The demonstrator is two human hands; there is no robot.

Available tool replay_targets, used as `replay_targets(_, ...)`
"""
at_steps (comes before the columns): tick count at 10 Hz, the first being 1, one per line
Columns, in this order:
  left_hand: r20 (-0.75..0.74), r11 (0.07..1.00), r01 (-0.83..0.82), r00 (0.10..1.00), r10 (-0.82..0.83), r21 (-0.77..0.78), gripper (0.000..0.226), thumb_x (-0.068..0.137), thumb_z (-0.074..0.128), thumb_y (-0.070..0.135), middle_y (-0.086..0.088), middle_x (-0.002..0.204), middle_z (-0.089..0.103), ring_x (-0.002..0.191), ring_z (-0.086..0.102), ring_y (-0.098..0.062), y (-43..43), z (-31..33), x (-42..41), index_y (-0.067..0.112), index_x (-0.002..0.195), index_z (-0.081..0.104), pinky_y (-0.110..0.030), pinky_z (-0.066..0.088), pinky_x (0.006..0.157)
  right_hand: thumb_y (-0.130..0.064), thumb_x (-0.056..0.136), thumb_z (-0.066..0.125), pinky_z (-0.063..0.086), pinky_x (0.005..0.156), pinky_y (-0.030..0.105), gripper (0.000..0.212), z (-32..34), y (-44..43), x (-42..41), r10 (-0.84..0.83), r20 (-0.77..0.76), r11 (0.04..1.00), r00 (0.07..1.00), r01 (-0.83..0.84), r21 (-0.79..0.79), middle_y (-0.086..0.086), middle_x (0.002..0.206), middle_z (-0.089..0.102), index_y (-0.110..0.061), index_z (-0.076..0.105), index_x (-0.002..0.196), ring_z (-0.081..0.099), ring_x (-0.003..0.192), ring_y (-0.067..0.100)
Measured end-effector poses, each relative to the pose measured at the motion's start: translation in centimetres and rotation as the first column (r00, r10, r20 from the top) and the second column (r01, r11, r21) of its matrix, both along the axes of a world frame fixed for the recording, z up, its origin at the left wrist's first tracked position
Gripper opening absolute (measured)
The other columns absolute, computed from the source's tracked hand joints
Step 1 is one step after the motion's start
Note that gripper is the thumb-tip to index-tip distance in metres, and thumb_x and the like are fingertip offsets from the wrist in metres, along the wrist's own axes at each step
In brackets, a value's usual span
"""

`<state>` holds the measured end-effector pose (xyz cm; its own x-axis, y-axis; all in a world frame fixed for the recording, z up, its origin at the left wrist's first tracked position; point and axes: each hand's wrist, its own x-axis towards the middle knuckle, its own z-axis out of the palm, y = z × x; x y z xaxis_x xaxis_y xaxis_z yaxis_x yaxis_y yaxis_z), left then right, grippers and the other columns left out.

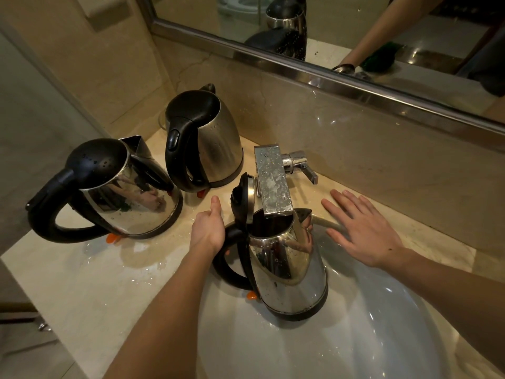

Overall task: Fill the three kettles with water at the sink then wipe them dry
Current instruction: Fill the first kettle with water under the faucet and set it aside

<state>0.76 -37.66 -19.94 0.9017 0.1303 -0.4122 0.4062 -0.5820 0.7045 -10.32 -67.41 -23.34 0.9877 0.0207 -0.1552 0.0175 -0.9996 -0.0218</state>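
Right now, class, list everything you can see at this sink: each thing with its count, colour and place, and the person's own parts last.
Kettles: three, steel with black handles; one, lid open, held in the sink under the spout; two, lids shut, on the counter to the left, near and far.
Tap: one, chrome, wet, behind the basin.
Sink: one, white, lower right.
Counter: one, beige stone, wet patches.
Mirror: one, metal-framed, on the wall above.
Left hand: gripping the open kettle's handle.
Right hand: open, fingers spread, over the basin's rim.
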Motion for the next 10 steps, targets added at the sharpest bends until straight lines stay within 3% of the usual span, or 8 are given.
replay_targets(2, -0.014, 1.000, -0.006, 1.000, 0.006, -0.006, 0.063, 0.102, 0.020, 0.058, -0.008, 0.077, 0.053, 0.082, 0.057, -0.025, 0.15, -0.35, 0.11, 0.009, 0.079, 0.051, -0.044, 0.045, 0.093, -0.065, 0.096, 0.006, 0.008, 0.122, 0.042, 0.066, -0.37, -0.19, -0.01, -0.005, 0.001, 1.000, 1.000, 0.005, -0.018, -0.002, 0.164, 0.005, -0.035, 0.004, 0.155, 0.002, 0.151, 0.017)
replay_targets(3, -0.024, 1.000, -0.010, 1.000, 0.010, -0.009, 0.069, 0.102, 0.020, 0.058, -0.009, 0.081, 0.052, 0.092, 0.060, -0.031, 0.10, -0.28, 0.10, 0.003, 0.097, 0.061, -0.045, 0.046, 0.097, -0.064, 0.096, 0.008, 0.008, 0.122, 0.042, 0.065, -0.48, -0.24, 0.01, -0.006, 0.003, 1.000, 1.000, 0.006, -0.019, -0.002, 0.164, 0.005, -0.036, 0.003, 0.155, 0.001, 0.151, 0.017)
replay_targets(5, -0.033, 0.998, -0.035, 0.999, 0.033, -0.043, 0.066, 0.100, 0.021, 0.062, -0.015, 0.085, 0.063, 0.087, 0.064, -0.031, 0.19, -0.64, 0.15, 0.009, 0.083, 0.056, -0.053, 0.051, 0.093, -0.063, 0.096, 0.009, 0.009, 0.122, 0.043, 0.066, -0.49, -0.16, -0.01, -0.009, 0.002, 1.000, 1.000, 0.009, -0.029, -0.002, 0.164, 0.006, -0.035, 0.006, 0.155, 0.002, 0.151, 0.017)
replay_targets(8, -0.020, 0.999, -0.031, 0.999, 0.031, -0.026, 0.061, 0.101, 0.020, 0.060, -0.014, 0.089, 0.064, 0.087, 0.063, -0.028, 0.20, -0.51, 0.16, 0.013, 0.083, 0.055, -0.048, 0.050, 0.094, -0.063, 0.096, 0.008, 0.009, 0.121, 0.042, 0.066, -0.48, -0.15, 0.01, -0.009, 0.007, 1.000, 1.000, 0.009, -0.023, -0.002, 0.164, 0.009, -0.035, 0.007, 0.155, 0.005, 0.151, 0.018)
replay_targets(9, -0.025, 1.000, -0.029, 0.999, 0.028, -0.010, 0.066, 0.101, 0.020, 0.060, -0.015, 0.095, 0.064, 0.090, 0.061, -0.028, 0.19, -0.44, 0.16, 0.008, 0.092, 0.059, -0.045, 0.047, 0.096, -0.064, 0.096, 0.008, 0.008, 0.122, 0.042, 0.066, -0.48, -0.16, 0.01, -0.007, 0.004, 1.000, 1.000, 0.007, -0.023, -0.003, 0.164, 0.005, -0.035, 0.004, 0.155, 0.002, 0.151, 0.017)
replay_targets(10, -0.021, 1.000, -0.026, 0.999, 0.026, -0.013, 0.066, 0.101, 0.020, 0.061, -0.015, 0.091, 0.063, 0.092, 0.063, -0.031, 0.24, -0.55, 0.20, 0.008, 0.089, 0.058, -0.051, 0.048, 0.098, -0.064, 0.096, 0.008, 0.007, 0.122, 0.042, 0.066, -0.43, -0.17, 0.00, -0.006, 0.005, 1.000, 1.000, 0.006, -0.023, -0.003, 0.164, 0.005, -0.036, 0.004, 0.155, 0.002, 0.151, 0.017)
